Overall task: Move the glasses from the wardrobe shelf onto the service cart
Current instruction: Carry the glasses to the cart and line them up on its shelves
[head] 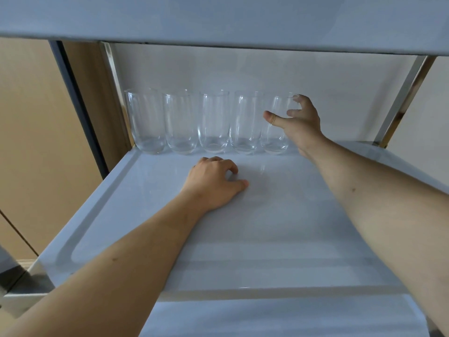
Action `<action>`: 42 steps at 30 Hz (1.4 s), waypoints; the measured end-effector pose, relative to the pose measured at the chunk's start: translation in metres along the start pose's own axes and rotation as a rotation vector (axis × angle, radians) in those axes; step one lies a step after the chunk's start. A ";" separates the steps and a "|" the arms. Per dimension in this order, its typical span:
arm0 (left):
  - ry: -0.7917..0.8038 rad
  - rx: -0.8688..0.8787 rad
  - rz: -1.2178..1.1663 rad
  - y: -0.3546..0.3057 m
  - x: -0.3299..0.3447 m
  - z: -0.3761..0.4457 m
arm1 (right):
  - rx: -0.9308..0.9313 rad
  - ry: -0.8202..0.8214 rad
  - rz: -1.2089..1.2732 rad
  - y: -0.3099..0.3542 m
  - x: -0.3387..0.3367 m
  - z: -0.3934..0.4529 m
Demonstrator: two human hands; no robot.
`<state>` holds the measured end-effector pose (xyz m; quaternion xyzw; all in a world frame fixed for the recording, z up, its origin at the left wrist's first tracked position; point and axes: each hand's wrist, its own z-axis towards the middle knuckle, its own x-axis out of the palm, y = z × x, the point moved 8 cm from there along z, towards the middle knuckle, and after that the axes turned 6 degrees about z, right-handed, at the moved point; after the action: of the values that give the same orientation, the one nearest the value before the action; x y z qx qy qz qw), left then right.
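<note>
The right hand is curling around the rightmost clear tall drinking glass; it should be seating it upright, just beside its neighbour, while the left hand, loosely curled and holding nothing, is resting on the white cart shelf.

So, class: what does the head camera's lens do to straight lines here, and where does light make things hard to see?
Head view: wide-angle bending curves the shelf edges; the five clear glasses wash out against the pale wall; soft reflections streak the shelf near the left hand.
</note>
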<state>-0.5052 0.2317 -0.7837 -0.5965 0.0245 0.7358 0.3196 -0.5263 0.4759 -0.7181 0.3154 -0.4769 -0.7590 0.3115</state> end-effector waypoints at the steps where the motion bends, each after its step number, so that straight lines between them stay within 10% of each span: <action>1: -0.001 -0.001 0.000 0.001 0.000 0.001 | 0.006 0.000 -0.009 -0.002 -0.001 -0.002; 25: 0.021 -0.118 0.022 -0.016 -0.018 -0.060 | -0.075 0.307 -0.614 0.000 -0.001 -0.161; 42: 0.525 -0.288 0.018 -0.110 -0.149 -0.185 | 0.337 0.717 -0.749 0.138 -0.097 -0.293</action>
<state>-0.2785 0.1765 -0.6659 -0.8054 0.0072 0.5550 0.2080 -0.2165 0.3484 -0.6747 0.7483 -0.3108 -0.5759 0.1081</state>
